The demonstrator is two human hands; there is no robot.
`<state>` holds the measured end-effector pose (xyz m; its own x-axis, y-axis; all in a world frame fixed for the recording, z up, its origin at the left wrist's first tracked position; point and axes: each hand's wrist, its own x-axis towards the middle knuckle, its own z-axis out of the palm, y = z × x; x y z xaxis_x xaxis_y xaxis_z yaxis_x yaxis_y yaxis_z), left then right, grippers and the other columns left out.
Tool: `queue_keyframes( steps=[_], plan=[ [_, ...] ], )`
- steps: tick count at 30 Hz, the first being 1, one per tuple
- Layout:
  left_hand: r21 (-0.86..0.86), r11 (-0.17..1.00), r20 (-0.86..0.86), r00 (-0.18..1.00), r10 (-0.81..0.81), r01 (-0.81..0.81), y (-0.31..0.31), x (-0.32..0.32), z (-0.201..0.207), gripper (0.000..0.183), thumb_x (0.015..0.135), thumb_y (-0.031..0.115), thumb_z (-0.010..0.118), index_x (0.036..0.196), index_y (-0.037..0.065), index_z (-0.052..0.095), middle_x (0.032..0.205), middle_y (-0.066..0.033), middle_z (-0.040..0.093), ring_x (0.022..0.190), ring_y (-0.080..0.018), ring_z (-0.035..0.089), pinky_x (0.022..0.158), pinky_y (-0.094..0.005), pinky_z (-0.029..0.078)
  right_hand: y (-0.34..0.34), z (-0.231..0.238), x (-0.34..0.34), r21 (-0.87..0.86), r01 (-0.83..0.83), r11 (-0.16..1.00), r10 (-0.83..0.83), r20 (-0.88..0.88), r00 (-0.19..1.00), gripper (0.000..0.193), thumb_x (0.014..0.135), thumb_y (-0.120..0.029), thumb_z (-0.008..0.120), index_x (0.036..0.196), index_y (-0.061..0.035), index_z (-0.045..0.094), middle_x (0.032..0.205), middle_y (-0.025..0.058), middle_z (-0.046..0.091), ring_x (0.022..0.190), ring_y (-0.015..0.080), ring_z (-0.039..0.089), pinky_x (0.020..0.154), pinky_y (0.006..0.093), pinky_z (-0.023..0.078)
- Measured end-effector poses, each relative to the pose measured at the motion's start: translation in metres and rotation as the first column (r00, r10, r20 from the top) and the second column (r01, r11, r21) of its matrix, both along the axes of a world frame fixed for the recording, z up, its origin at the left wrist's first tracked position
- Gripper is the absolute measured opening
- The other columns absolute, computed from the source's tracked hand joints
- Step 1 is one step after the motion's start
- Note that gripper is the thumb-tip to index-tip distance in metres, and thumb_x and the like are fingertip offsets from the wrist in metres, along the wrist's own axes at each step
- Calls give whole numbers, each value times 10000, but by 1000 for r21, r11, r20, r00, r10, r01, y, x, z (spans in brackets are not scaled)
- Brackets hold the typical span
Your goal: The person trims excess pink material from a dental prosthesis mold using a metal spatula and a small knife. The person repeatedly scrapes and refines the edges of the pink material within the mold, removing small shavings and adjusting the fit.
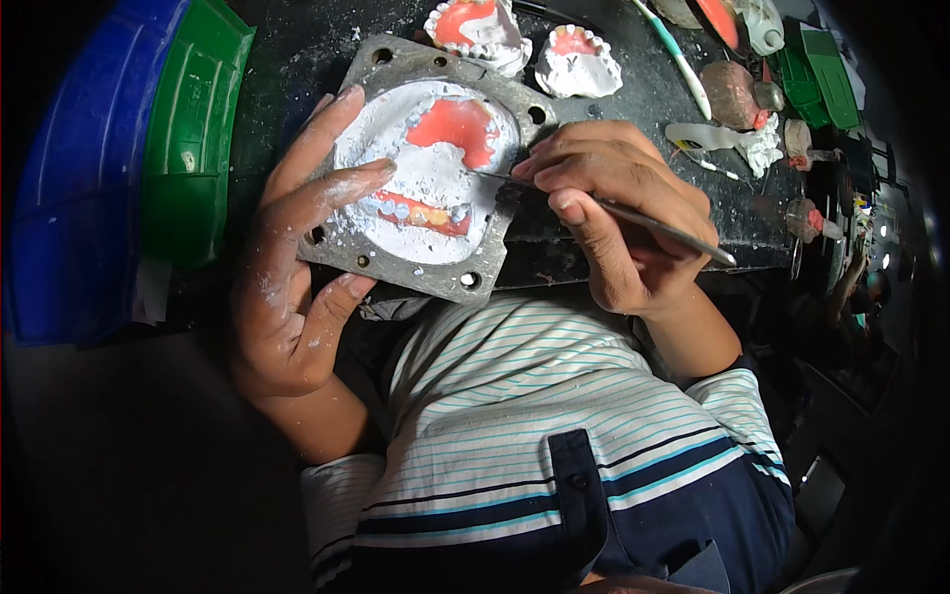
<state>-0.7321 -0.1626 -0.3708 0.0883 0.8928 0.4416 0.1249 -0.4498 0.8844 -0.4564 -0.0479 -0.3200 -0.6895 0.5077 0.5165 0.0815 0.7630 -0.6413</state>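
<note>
A grey metal dental flask (416, 280) lies tilted at the bench's near edge, filled with white plaster (435, 176). Set in the plaster are a pink wax plate (450, 129) and, nearer me, a short pink strip with a row of teeth (426, 215). My left hand (282, 297) grips the flask's left side, fingers over the top and thumb at the near edge; white dust coats its fingers. Between the fingers and thumb of my right hand (643, 183) is a thin metal carving tool (683, 236). Its tip reaches the plaster just below the pink plate.
Two plaster dental casts (480, 35) (579, 69) with pink parts sit beyond the flask. A blue bin (89, 168) and a green bin (198, 129) stand left. To the right lie a white-and-teal handled tool (683, 69), a reddish jar (732, 94) and green containers (821, 74).
</note>
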Motion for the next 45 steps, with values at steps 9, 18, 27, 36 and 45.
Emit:
queue_keyframes(
  steps=[9,18,27,36,45],
  plan=[
    [-3,1000,-1,1000,-17,17,4,2,-3,494,1034,181,677,1448,-65,568,1636,-423,413,1583,-497,372,1290,-578,273,11,-14,8,-489,-19,872,-107,-228,968,80,1002,5,749,1029,75,779,1045,192,770,961,235,751,881,347,597],
    [31,999,26,999,-21,20,7,3,-8,501,1037,193,679,1450,-65,561,1628,-428,419,1579,-500,381,1286,-577,285,15,-14,11,-443,-4,896,-60,-131,990,163,1041,-72,719,1075,84,750,1068,234,734,982,309,750,907,436,618],
    [15,1000,-29,1000,10,-10,-2,-2,2,490,1039,198,673,1439,-66,570,1633,-422,418,1582,-497,377,1289,-579,276,4,-7,-1,-415,43,909,-96,-110,989,69,957,-11,801,1015,16,829,1001,94,813,1037,202,669,918,344,540],
    [1,1000,22,1000,0,0,0,3,-1,521,1042,233,685,1453,-68,573,1650,-401,413,1593,-486,362,1295,-568,267,4,-14,4,-356,-3,934,-66,-182,981,98,980,-16,772,1041,59,787,997,171,773,970,255,719,895,387,582],
    [-7,1000,-31,1000,6,-6,2,0,0,520,1050,263,680,1441,-66,590,1640,-398,430,1583,-481,382,1289,-568,280,1,-13,1,-331,66,941,-120,-147,982,81,954,0,801,1017,52,804,983,136,806,1002,231,704,894,350,566]
  ],
)
